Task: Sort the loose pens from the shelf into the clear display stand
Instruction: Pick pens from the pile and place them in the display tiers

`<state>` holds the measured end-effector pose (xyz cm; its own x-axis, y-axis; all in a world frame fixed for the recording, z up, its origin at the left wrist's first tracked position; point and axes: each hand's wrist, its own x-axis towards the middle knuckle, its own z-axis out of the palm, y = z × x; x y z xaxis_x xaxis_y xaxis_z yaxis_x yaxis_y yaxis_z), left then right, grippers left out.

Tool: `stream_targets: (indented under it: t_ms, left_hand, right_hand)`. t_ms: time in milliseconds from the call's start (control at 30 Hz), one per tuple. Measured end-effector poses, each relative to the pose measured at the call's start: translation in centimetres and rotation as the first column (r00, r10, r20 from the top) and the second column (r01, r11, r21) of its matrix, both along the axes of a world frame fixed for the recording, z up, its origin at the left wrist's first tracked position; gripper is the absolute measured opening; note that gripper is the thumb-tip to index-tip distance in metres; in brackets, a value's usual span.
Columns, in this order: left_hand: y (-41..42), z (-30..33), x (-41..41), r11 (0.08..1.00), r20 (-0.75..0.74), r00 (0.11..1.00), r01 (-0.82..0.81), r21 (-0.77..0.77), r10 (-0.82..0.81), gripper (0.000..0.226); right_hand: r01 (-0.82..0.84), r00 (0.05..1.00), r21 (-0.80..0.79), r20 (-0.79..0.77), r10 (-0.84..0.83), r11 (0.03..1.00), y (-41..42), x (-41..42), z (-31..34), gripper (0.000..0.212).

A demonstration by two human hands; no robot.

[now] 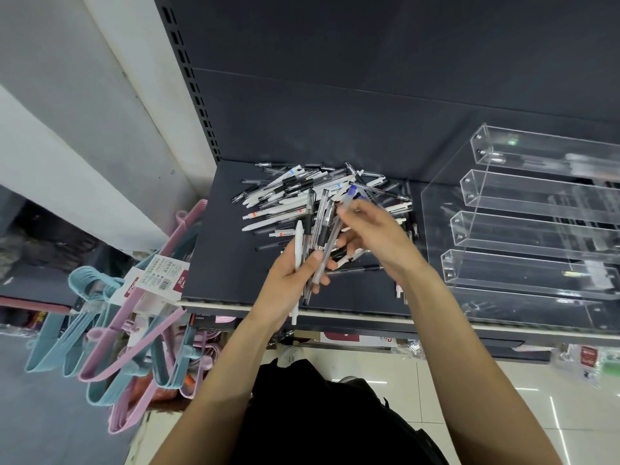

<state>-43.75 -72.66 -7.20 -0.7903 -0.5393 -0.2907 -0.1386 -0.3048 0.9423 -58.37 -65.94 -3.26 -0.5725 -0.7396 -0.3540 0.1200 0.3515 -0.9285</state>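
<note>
Two hands sorting pens over a dark shelf

Writing on the pen barrels and the hanger tags is too small to read. The left hand point(295, 276) has its fingers curled round a bunch of clear and white plastic pens point(315, 236), long axes pointing away and slightly right. The right hand point(372, 229) pinches a blue-capped clear pen point(350, 193) just above that bunch, cap end up. Beyond both hands lies the loose pile of black and white pens point(288, 196) on the dark grey metal shelf point(228, 263); right of the right hand stands the tiered clear acrylic display stand point(523, 229).
</note>
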Motion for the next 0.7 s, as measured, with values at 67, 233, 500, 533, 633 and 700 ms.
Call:
stream_targets:
  t_ms: [67, 233, 500, 533, 633, 700]
  left_hand:
    - [0.0, -0.1, 0.3, 1.0, -0.001, 1.0, 0.01, -0.004, -0.01, 0.011]
    - [0.1, 0.2, 0.4, 0.98, -0.027, 0.985, -0.167, 0.105, 0.171, 0.023]
    - [0.3, 1.4, -1.1, 0.803, -0.161, 0.843, -0.405, 0.437, 0.513, 0.019]
    - [0.4, 1.6, -1.6, 0.791, -0.169, 0.833, -0.407, 0.457, 0.526, 0.018]
    - [0.7, 2.0, -2.4, 0.758, -0.163, 0.811, -0.425, 0.494, 0.562, 0.021]
    - [0.8, 2.0, -2.6, 0.764, -0.156, 0.817, -0.427, 0.484, 0.556, 0.023]
  right_hand:
    - [0.013, 1.0, -0.004, -0.022, -0.013, 1.0, -0.1, -0.8, 0.4, 0.011]
    - [0.125, 0.991, -0.102, -0.034, -0.129, 0.987, 0.2, -1.9, 1.8, 0.013]
    - [0.411, 0.911, -0.228, 0.133, -0.39, 0.883, 1.6, 3.2, 0.4, 0.014]
    - [0.438, 0.899, -0.219, 0.132, -0.418, 0.872, 1.4, 4.2, -0.2, 0.015]
    - [0.465, 0.885, -0.245, 0.11, -0.453, 0.85, 0.9, 6.2, -1.6, 0.014]
    - [0.449, 0.889, -0.252, 0.03, -0.457, 0.857, 0.8, 6.7, -2.3, 0.016]
